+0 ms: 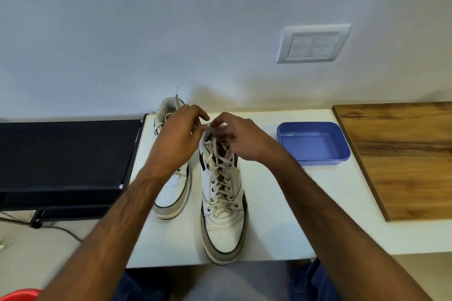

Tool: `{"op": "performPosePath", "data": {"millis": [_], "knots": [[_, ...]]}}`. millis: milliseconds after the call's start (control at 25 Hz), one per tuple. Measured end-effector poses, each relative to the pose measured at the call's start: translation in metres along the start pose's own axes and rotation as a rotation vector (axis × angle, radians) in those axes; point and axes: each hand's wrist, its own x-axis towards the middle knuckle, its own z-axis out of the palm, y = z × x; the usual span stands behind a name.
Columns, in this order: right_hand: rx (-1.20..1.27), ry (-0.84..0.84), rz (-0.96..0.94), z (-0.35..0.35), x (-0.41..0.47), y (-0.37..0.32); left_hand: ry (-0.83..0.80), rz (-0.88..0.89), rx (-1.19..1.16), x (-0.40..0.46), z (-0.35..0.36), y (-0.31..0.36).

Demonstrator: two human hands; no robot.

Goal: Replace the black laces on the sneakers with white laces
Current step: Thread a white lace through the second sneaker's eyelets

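On the white table [281,215], centre of view: right sneaker [223,215], toe toward the camera, heel toward the wall. White lace [221,179] criss-crosses its eyelets from the toe end up to near the collar; the upper rows look loose.

Both hands are at the collar end of that shoe. Left hand [177,140] comes in from the lower left, fingers curled, thumb and forefinger pinching a bit of white lace at the top of the tongue. Right hand [241,139] comes in from the lower right, fingers curled down over the top eyelets, fingertips on the lace; looks like a pinch too, though the exact strand is hidden under the fingers. The two hands' fingertips are almost touching each other.

Left sneaker [171,193] stands just beside the first one, parallel, set a little further back; the left hand and wrist cover most of its middle. White lace shows near its collar, and one lace end [176,100] sticks up above the heel.

Blue plastic tray [315,157] sits to the right of the shoes, near but apart. Right of that, a wood-grain board [401,159] lies on the table edge. Left of the table, a black unit [63,154] butts up against it. Wall socket plate [313,44] on the wall behind. Red object [19,294] at the bottom left corner, mostly cut off.
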Motion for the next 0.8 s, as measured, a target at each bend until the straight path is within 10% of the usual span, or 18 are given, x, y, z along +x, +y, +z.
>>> {"op": "performPosePath", "data": {"millis": [200,400,800], "knots": [[-0.344,0.232,-0.151,-0.015,0.017,0.010,-0.216,-0.048,0.109,-0.034,0.010,0.015],[-0.212,0.078,-0.171,-0.007,0.014,0.028,-0.401,-0.054,0.480,-0.046,0.037,0.040],[-0.663,-0.108,-0.191,-0.018,0.023,-0.031,-0.379,-0.136,0.397,-0.056,0.048,0.065]]}}
